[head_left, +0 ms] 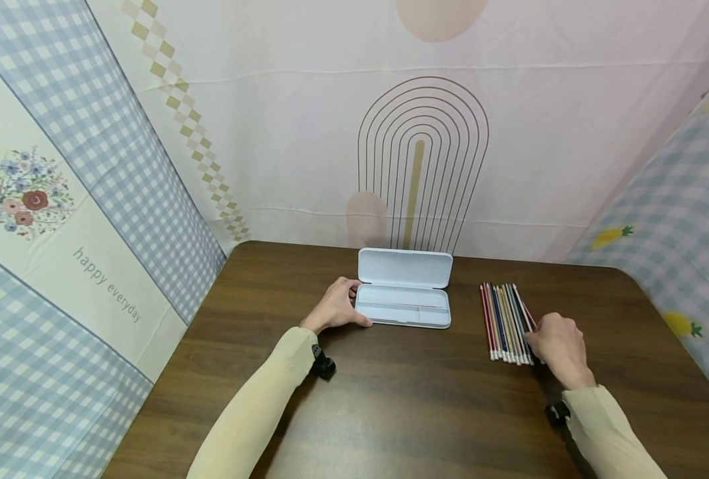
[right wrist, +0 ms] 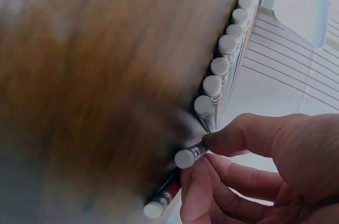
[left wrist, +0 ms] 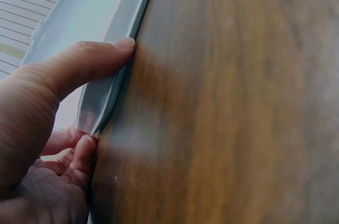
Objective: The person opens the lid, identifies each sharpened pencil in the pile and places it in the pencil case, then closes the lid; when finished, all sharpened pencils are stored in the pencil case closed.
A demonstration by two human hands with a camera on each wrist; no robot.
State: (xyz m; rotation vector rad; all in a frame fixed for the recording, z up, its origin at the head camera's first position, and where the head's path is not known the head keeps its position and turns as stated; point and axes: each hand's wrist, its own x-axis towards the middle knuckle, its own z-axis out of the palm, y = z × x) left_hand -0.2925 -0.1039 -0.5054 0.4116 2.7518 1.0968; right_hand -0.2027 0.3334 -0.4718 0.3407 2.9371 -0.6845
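Observation:
A light-coloured pencil case point(head_left: 390, 313) lies with its lid point(head_left: 405, 267) raised at the back of the table. My left hand point(head_left: 335, 307) holds its left end, thumb on the front edge point(left wrist: 99, 94) and fingers bent at the side corner. To the right, a row of pencils point(head_left: 502, 326) lies side by side, white erasers toward me. At the row's right end my right hand point(head_left: 559, 346) pinches one pencil point(right wrist: 186, 158) near its eraser, between thumb and fingers. Another pencil point(right wrist: 155, 208) lies just past it, partly hidden by the fingers.
The case's tray has a low divider point(head_left: 419, 314). Behind the brown wooden table point(head_left: 408, 399) hangs a pale patterned cloth point(head_left: 306, 133). Checked cloths hang at the left point(head_left: 132, 126) and right point(head_left: 684, 199). A small black camera point(head_left: 323, 364) is strapped to the left wrist.

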